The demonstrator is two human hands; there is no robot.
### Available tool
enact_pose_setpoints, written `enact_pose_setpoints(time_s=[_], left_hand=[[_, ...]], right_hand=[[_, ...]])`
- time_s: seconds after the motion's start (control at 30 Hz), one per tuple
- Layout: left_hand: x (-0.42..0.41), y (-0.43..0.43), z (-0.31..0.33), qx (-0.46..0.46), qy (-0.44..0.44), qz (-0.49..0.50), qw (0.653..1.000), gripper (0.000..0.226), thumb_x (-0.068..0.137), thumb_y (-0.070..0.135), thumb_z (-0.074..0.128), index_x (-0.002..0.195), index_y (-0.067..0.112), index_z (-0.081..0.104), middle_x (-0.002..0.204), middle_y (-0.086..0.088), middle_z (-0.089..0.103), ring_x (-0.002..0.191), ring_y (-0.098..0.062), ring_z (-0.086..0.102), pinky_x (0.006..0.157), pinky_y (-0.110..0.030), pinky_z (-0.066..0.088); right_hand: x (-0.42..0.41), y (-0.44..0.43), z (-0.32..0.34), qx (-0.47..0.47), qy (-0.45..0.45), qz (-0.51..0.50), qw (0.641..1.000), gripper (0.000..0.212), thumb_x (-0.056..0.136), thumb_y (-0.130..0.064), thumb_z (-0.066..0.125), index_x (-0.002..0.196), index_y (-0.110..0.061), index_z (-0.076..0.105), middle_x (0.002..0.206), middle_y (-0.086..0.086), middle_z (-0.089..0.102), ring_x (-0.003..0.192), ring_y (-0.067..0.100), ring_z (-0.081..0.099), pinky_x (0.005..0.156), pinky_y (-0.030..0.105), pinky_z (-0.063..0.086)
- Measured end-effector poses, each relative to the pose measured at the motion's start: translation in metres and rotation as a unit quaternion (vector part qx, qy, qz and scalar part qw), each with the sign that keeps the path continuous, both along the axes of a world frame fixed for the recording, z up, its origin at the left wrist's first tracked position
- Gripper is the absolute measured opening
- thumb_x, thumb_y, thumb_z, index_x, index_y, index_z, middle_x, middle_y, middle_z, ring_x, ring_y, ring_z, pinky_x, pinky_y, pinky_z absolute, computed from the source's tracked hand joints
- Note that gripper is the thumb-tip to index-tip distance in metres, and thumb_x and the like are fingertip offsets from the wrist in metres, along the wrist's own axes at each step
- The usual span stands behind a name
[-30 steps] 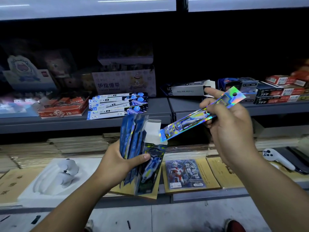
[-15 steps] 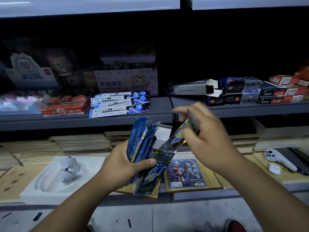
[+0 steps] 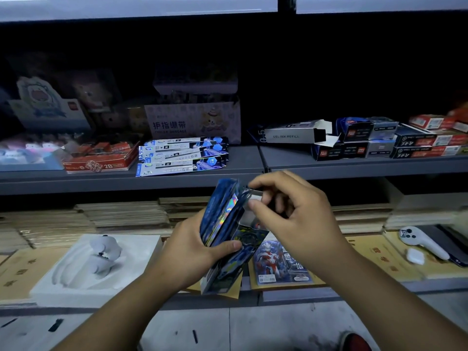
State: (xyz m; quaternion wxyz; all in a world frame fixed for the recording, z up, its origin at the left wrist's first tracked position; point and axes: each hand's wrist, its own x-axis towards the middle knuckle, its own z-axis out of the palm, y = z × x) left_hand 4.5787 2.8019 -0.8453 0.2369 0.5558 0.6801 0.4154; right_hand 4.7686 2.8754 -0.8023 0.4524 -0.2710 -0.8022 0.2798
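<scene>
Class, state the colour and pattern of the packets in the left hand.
The packets are dark blue with a holographic strip; head view.

My left forearm comes up from the lower left. The left hand [image 3: 190, 245] grips the stack of packets [image 3: 222, 219] from the side, with the thumb laid across the front face and the other fingers wrapped behind, out of my sight. My right forearm reaches in from the lower right and sits higher, with the back of the right hand [image 3: 301, 219] toward me. Its index finger hooks over just above the thumb tip, and the stack's top edge lies between them. The remaining fingers curl loosely under the palm. Blur hides whether that pinch is closed.
</scene>
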Motion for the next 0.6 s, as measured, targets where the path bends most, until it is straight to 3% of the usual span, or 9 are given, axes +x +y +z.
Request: enact_pose_setpoints(time_s=[0.13, 0.23, 0.33, 0.4, 0.47, 0.6], left_hand=[[-0.0012, -0.0003, -0.0006, -0.002, 0.008, 0.005, 1.000, 0.040, 0.073, 0.037, 0.088, 0.103, 0.040, 0.063, 0.091, 0.025, 0.073, 0.084, 0.004, 0.070, 0.072, -0.022, 0.051], [-0.0023, 0.0007, -0.0020, 0.000, 0.012, 0.008, 1.000, 0.040, 0.073, 0.037, 0.088, 0.103, 0.038, 0.063, 0.089, 0.026, 0.073, 0.080, 0.005, 0.069, 0.068, -0.017, 0.048], [-0.0026, 0.0008, -0.0032, 0.001, 0.027, 0.008, 1.000, 0.039, 0.073, 0.039, 0.088, 0.102, 0.041, 0.061, 0.087, 0.030, 0.071, 0.080, 0.007, 0.067, 0.067, -0.014, 0.047], [-0.0031, 0.0013, -0.0046, -0.001, 0.039, 0.005, 0.999, 0.043, 0.073, 0.043, 0.087, 0.107, 0.043, 0.061, 0.093, 0.028, 0.072, 0.086, 0.005, 0.069, 0.075, -0.023, 0.054], [-0.0037, 0.0014, -0.0054, -0.003, 0.043, 0.007, 0.999, 0.045, 0.073, 0.044, 0.087, 0.109, 0.045, 0.061, 0.095, 0.027, 0.073, 0.088, 0.004, 0.069, 0.080, -0.030, 0.057], [-0.0039, 0.0022, -0.0046, 0.003, 0.038, 0.004, 0.999, 0.044, 0.074, 0.037, 0.088, 0.110, 0.042, 0.062, 0.095, 0.027, 0.072, 0.087, 0.006, 0.069, 0.073, -0.020, 0.050]], right_hand=[[-0.0008, 0.0000, -0.0019, -0.040, 0.040, 0.018, 0.998, 0.017, 0.090, -0.009, 0.075, 0.094, -0.024, 0.072, 0.082, -0.004, 0.062, 0.067, 0.016, 0.054, 0.060, 0.028, 0.048], [-0.0025, -0.0011, -0.0021, -0.095, 0.069, 0.033, 0.992, 0.013, 0.093, -0.012, 0.073, 0.088, -0.024, 0.070, 0.078, -0.003, 0.066, 0.071, 0.031, 0.059, 0.062, 0.046, 0.053], [-0.0041, -0.0029, -0.0004, -0.149, 0.083, 0.040, 0.985, 0.015, 0.094, -0.027, 0.072, 0.080, -0.023, 0.069, 0.077, 0.016, 0.067, 0.071, 0.046, 0.059, 0.060, 0.055, 0.052], [-0.0043, -0.0029, 0.0004, -0.162, 0.061, 0.034, 0.984, 0.019, 0.094, -0.030, 0.072, 0.077, -0.021, 0.070, 0.075, 0.025, 0.063, 0.064, 0.042, 0.057, 0.061, 0.050, 0.051], [-0.0043, -0.0003, -0.0003, -0.187, 0.057, 0.029, 0.980, 0.022, 0.096, -0.024, 0.071, 0.075, -0.018, 0.071, 0.069, 0.021, 0.062, 0.058, 0.030, 0.053, 0.060, 0.041, 0.048], [-0.0053, 0.0002, -0.0010, -0.236, 0.098, 0.031, 0.966, 0.021, 0.095, -0.013, 0.069, 0.074, -0.011, 0.071, 0.062, 0.010, 0.062, 0.055, 0.014, 0.053, 0.058, 0.026, 0.045]])
